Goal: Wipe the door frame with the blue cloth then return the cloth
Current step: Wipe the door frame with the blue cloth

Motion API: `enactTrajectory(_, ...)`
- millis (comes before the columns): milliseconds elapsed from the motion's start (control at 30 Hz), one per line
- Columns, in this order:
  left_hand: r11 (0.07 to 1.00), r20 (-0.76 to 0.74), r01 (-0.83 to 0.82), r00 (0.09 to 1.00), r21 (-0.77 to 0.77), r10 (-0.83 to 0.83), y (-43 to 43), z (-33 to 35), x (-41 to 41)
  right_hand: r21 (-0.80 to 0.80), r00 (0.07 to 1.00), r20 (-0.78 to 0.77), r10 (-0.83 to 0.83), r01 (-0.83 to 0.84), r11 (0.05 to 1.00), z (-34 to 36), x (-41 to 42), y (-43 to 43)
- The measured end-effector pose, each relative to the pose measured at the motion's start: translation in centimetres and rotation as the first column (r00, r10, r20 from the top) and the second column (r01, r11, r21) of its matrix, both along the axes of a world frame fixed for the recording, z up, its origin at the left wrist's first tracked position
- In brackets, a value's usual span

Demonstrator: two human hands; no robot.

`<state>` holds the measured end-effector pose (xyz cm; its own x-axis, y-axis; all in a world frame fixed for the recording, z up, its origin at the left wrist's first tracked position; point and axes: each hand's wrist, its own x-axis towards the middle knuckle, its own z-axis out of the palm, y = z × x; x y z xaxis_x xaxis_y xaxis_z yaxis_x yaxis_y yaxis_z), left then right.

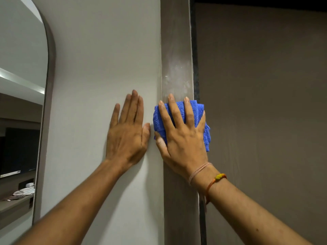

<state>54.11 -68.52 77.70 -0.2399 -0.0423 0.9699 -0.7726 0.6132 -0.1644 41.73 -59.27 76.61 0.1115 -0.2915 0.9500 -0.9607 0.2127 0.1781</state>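
One blue cloth (196, 111) pressed on door frame (176, 50) by right hand (182, 138), fingers (174, 112) spread; left hand (126, 137) flat.

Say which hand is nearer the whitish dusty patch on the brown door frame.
Right: right hand presses the blue cloth below the patch; left hand lies flat on the grey wall, lower left.

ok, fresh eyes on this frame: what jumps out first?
The bright blue cloth, centre right, pressed flat on the brown frame by the right hand with fingers spread. Just left of it, the left hand lies flat on the grey wall. Pale smudges mark the frame right above the cloth.
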Motion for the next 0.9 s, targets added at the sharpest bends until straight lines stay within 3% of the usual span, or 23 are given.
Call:
enactTrajectory(200, 1.000, -0.035, -0.013, 0.999, -0.009, 0.013, -0.4, 1.5, -0.3, -0.074, 1.000, 0.022, 0.015, -0.013, 0.997, -0.4, 0.1, -0.8)
enactTrajectory(400, 1.000, -0.044, -0.009, 0.999, -0.005, 0.009, -0.2, 1.5, -0.2, -0.042, 0.999, -0.029, 0.015, -0.017, 0.999, 0.1, -0.2, -0.7)
enactTrajectory(667, 0.999, -0.054, -0.034, 0.998, -0.017, 0.033, -0.2, 1.6, -0.3, -0.105, 0.998, -0.038, 0.041, -0.045, 0.993, 10.2, -0.1, -0.9)
enactTrajectory(900, 0.999, -0.051, -0.036, 0.998, -0.030, 0.035, -0.2, 1.5, -0.4, -0.273, 0.990, 0.094, 0.109, -0.080, 0.959, 4.6, 0.5, -1.9)
